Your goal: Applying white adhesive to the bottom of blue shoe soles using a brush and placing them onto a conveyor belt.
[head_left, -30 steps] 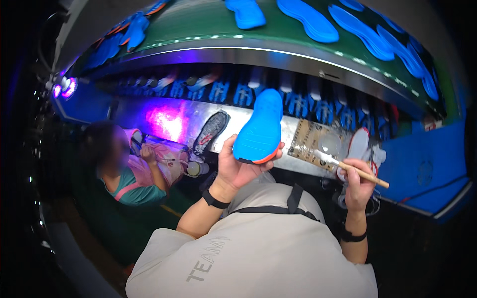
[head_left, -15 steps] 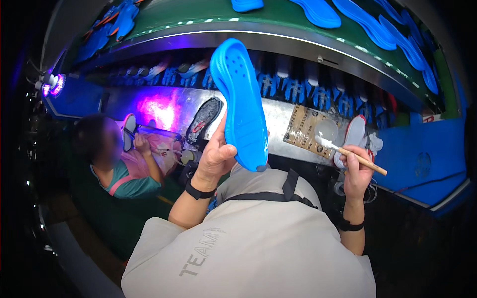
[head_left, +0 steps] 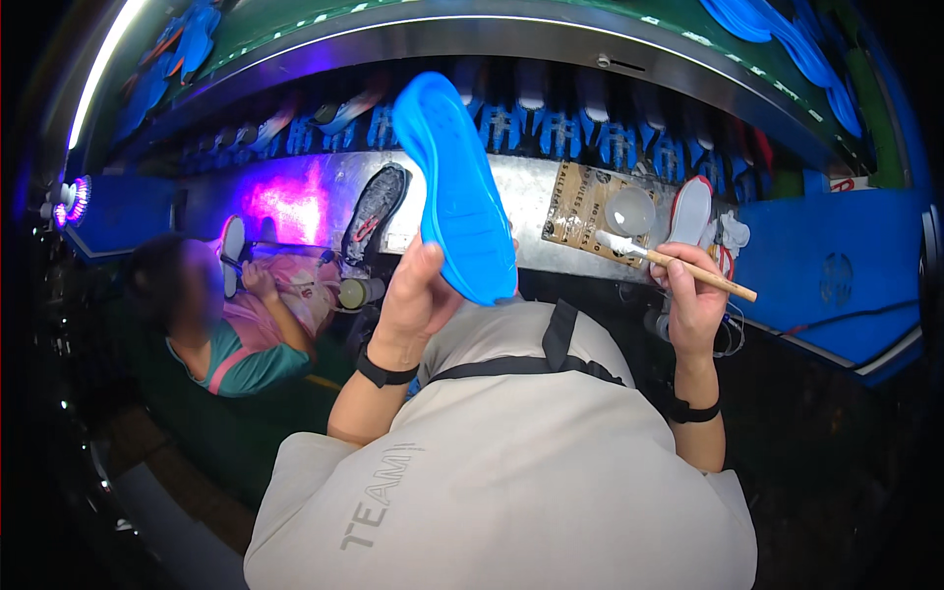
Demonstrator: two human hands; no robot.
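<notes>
A blue shoe sole (head_left: 466,202) stands tilted in my left hand (head_left: 417,295), which grips it near its lower end, thumb on the side. Its hollow inner face is toward me and looks wet and glossy. My right hand (head_left: 694,303) is closed round the wooden handle of a brush (head_left: 700,273). The brush's white-coated bristles point left, just below a round translucent bowl (head_left: 630,212). That bowl sits on a piece of brown printed cardboard (head_left: 570,211) on the metal bench. Just beyond my right hand is a white and red shoe (head_left: 692,211).
A black shoe sole (head_left: 377,211) lies on the metal bench (head_left: 329,197). Behind it runs a rack of blue holders (head_left: 559,138) with shoes. Above is a green conveyor (head_left: 551,12) carrying blue soles. A co-worker (head_left: 246,324) sits at the left, holding a shoe. A blue panel (head_left: 826,265) stands at the right.
The view has shifted a little. The sole has tilted and moved slightly left, still in my left hand. The brush has moved slightly left and stays in my right hand.
</notes>
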